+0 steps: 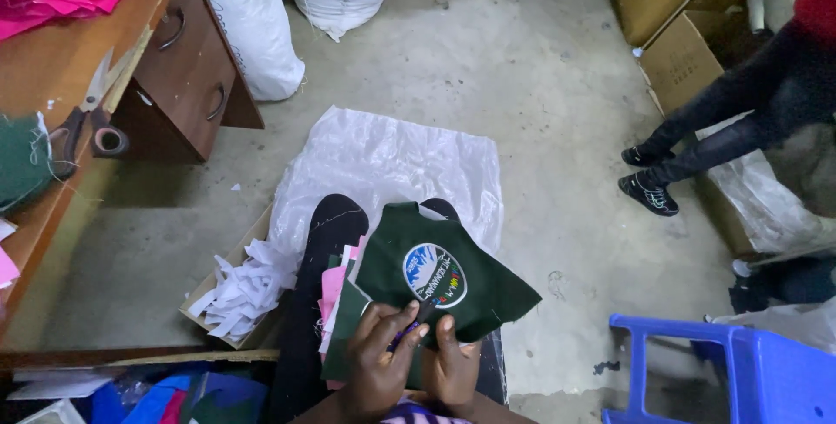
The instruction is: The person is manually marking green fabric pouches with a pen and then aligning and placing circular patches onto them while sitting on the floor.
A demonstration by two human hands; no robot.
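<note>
Floor: bare concrete lay beyond both hands.
Left hand: pinched the green badge patch.
Right hand: gripped its lower edge.
Paper scraps: left of the hands.

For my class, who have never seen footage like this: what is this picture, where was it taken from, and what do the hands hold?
There is one picture, from a camera worn on a person's head, looking down at their lap. No machine is involved. The left hand and right hand together pinch the lower edge of a dark green fabric piece bearing a round embroidered badge. Under it, a stack of pink and green fabric pieces rests on the lap. Left of the legs is a cardboard box of white paper scraps. Scissors lie on the wooden desk. Another person's legs show at the right.
</note>
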